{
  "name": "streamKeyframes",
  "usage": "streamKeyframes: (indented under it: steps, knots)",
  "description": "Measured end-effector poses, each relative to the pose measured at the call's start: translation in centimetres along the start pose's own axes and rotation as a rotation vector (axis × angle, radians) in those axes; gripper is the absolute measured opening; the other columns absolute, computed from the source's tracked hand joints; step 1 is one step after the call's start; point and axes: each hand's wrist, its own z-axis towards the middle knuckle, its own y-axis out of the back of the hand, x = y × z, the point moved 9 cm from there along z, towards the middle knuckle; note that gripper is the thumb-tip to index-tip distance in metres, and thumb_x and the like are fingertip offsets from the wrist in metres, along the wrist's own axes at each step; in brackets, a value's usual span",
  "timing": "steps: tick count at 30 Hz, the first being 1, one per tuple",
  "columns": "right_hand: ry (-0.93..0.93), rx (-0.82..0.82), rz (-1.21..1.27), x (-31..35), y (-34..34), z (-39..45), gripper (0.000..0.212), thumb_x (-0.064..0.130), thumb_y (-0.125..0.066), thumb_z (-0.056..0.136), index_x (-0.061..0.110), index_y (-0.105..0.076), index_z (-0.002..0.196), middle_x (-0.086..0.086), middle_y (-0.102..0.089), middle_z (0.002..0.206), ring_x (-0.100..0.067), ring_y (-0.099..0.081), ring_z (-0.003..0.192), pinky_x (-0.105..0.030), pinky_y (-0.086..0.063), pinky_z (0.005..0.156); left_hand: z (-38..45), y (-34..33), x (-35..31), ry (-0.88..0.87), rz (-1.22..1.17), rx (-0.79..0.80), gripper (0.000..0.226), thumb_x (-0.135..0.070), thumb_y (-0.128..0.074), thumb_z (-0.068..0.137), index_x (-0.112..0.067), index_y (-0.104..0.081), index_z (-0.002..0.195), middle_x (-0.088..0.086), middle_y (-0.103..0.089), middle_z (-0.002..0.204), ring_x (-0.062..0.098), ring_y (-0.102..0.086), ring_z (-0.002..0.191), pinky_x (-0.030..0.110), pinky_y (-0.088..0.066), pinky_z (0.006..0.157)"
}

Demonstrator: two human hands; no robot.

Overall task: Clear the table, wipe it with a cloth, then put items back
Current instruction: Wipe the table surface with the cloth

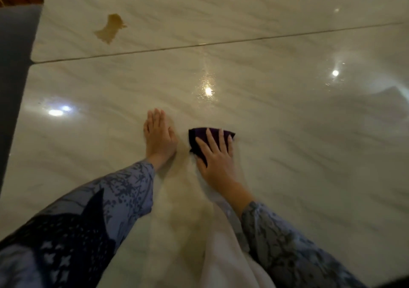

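Observation:
A glossy white marble table top [276, 132] fills the head view. My right hand [215, 159] lies flat with spread, straight fingers on a dark purple cloth [199, 136], pressing it against the marble. My left hand [158, 136] rests flat on the bare surface just left of the cloth, fingers together and straight, holding nothing. Both arms wear blue patterned sleeves.
A dark seam [199, 44] runs across the marble beyond my hands. The table's left edge meets a grey upholstered surface [15, 66]. Ceiling lights glare off the top [208, 90]. A brownish reflection [110, 28] shows at the far left.

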Motion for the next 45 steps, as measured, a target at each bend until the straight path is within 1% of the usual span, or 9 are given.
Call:
streamKeyframes:
  steps: [5,10,14,16,20,26,32,39,45]
  knots:
    - [-0.091,-0.015,0.02,-6.6,1.0,-7.8,0.058,0.046,-0.036,0.092,0.029,-0.039,0.147,0.0,-0.025,0.159,-0.03,-0.014,0.149,-0.047,-0.002,0.121,0.0,-0.5,1.1,-0.016,-0.057,0.218,0.069,-0.014,-0.044,0.098,0.004,-0.004,0.152,0.024,0.0,0.16,0.038,0.006,0.148,0.042,-0.001,0.12]
    - [-0.586,-0.08,-0.005,-17.1,3.9,-13.5,0.058,0.046,-0.038,0.095,0.027,-0.035,0.149,-0.002,-0.021,0.161,-0.031,-0.009,0.149,-0.049,0.001,0.121,-11.5,-0.9,-1.5,-0.205,-0.176,0.2,0.072,-0.025,-0.039,0.086,0.004,-0.02,0.149,0.024,-0.012,0.158,0.037,-0.002,0.148,0.042,0.003,0.119]
    - [-0.816,-0.011,-0.042,-16.8,3.3,-12.8,0.06,0.052,-0.028,0.099,0.029,-0.021,0.154,-0.004,-0.009,0.163,-0.034,-0.003,0.149,-0.054,0.004,0.118,-18.9,-1.1,-2.0,-0.263,-0.198,0.093,0.056,-0.02,-0.039,0.094,0.001,-0.035,0.146,0.015,-0.027,0.156,0.025,-0.012,0.148,0.03,0.006,0.12]
    - [-0.75,0.005,-0.046,-13.7,2.5,-11.3,0.06,0.053,-0.027,0.098,0.029,-0.024,0.153,-0.006,-0.012,0.163,-0.038,-0.006,0.148,-0.056,0.004,0.118,-20.9,-1.8,-1.9,-0.297,-0.117,0.067,0.052,-0.024,-0.034,0.098,0.002,-0.042,0.143,0.015,-0.033,0.154,0.023,-0.019,0.147,0.031,0.0,0.122]
    - [-0.382,-0.023,0.03,-5.2,0.9,-11.5,0.06,0.054,-0.031,0.092,0.028,-0.044,0.144,-0.009,-0.031,0.157,-0.043,-0.017,0.145,-0.054,0.0,0.119,-21.9,-2.1,-2.0,-0.313,-0.018,0.021,0.049,-0.023,-0.033,0.1,0.002,-0.047,0.14,0.014,-0.041,0.15,0.025,-0.027,0.145,0.041,-0.019,0.12]
    - [-0.069,0.008,0.029,-3.8,-0.2,-19.3,0.057,0.048,-0.037,0.093,0.027,-0.039,0.147,-0.003,-0.028,0.158,-0.031,-0.011,0.149,-0.049,0.0,0.12,-22.1,-2.2,-2.0,-0.267,0.036,0.053,0.053,-0.03,-0.025,0.102,-0.002,-0.039,0.146,0.009,-0.031,0.156,0.021,-0.017,0.148,0.038,-0.016,0.121]
    - [-0.379,-0.091,0.076,-14.8,2.6,-24.8,0.059,0.048,-0.039,0.09,0.021,-0.048,0.142,-0.006,-0.036,0.154,-0.035,-0.025,0.145,-0.052,-0.011,0.119,-26.2,-2.1,-0.9,-0.168,0.039,0.004,0.057,-0.029,-0.019,0.099,-0.002,-0.044,0.143,0.013,-0.036,0.153,0.028,-0.025,0.145,0.041,-0.014,0.119]
    - [-0.764,-0.017,0.003,-17.4,3.0,-22.3,0.061,0.05,-0.027,0.1,0.025,-0.019,0.154,-0.003,-0.005,0.164,-0.035,0.002,0.149,-0.055,0.007,0.118,-32.2,-0.4,1.7,-0.096,0.031,-0.039,0.05,-0.026,-0.027,0.101,-0.005,-0.046,0.141,0.01,-0.04,0.151,0.022,-0.027,0.144,0.037,-0.02,0.119]
    - [-0.308,0.016,0.013,-4.3,0.4,-20.4,0.061,0.052,-0.032,0.094,0.025,-0.039,0.147,-0.01,-0.027,0.158,-0.043,-0.014,0.146,-0.056,0.004,0.118,-36.1,0.4,3.4,-0.158,-0.008,-0.022,0.049,-0.028,-0.034,0.101,-0.009,-0.04,0.146,0.004,-0.034,0.155,0.012,-0.021,0.146,0.029,-0.015,0.12]
